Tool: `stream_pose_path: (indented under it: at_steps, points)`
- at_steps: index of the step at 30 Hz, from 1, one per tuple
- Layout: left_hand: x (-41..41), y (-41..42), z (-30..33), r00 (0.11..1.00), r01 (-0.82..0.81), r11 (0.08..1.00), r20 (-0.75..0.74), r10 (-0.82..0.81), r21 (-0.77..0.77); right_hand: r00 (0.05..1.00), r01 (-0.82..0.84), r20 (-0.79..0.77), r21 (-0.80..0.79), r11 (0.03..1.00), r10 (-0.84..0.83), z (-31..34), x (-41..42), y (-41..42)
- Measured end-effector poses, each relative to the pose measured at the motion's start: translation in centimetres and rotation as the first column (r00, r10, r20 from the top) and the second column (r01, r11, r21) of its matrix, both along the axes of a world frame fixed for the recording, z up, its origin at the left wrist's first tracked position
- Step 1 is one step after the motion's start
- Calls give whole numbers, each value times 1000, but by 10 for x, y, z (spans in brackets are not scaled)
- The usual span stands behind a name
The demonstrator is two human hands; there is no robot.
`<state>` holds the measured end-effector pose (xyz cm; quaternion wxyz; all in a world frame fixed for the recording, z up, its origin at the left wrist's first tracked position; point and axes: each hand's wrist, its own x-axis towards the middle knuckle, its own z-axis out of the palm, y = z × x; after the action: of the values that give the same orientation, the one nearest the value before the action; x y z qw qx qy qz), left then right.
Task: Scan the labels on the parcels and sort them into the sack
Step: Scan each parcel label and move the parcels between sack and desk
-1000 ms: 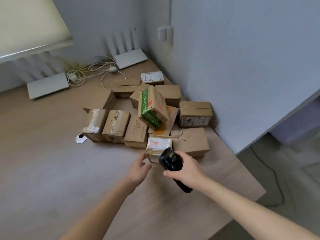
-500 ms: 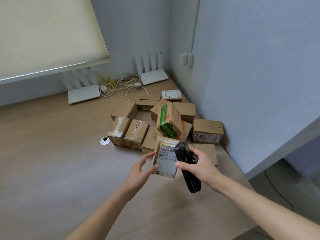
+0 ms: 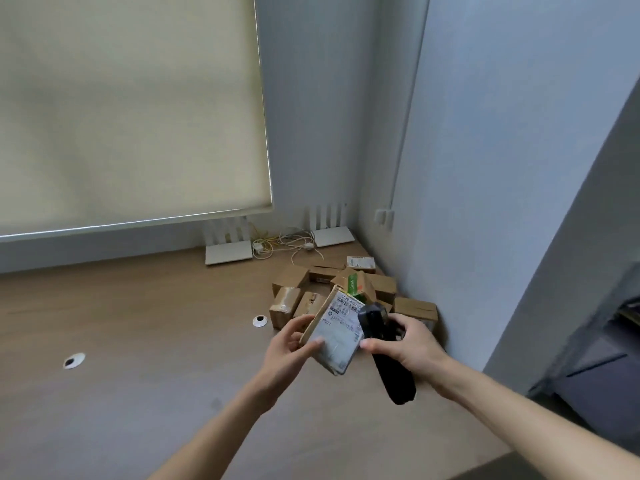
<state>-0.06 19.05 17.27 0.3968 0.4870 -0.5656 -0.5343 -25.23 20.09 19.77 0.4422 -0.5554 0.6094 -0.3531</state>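
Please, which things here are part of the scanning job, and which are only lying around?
Job: parcel held by the left hand; scanner in the right hand; parcel pile on the desk.

Lying around: two routers, cables, blind.

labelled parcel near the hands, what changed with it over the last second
The left hand took hold of the labelled parcel at the near edge of the pile, lifted it off the desk and tipped its label up toward the camera. The right hand kept its grip on the black scanner, bringing it beside the label. The other boxes stayed put.
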Motion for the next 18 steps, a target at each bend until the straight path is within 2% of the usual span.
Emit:
stream_pose_path:
  at_steps: [4,7,10,15,18]
  points:
    - [21,20,36,998,-62,998,19,63,-26,998,6,-56,-132,991,-13,41,13,13]
    - [28,27,56,994,-106,994,32,107,-31,994,-87,-76,-128,988,78,73,24,22]
    - [25,31,72,960,-277,959,21,279,-63,985,-158,-90,-116,981,148,85,29,26]
    - [14,29,80,846,-532,845,-72,528,-55,987,-156,-66,-115,981,149,88,31,29]
    - [8,33,79,871,-490,868,-64,486,-76,983,-181,-57,-81,980,177,86,27,34]
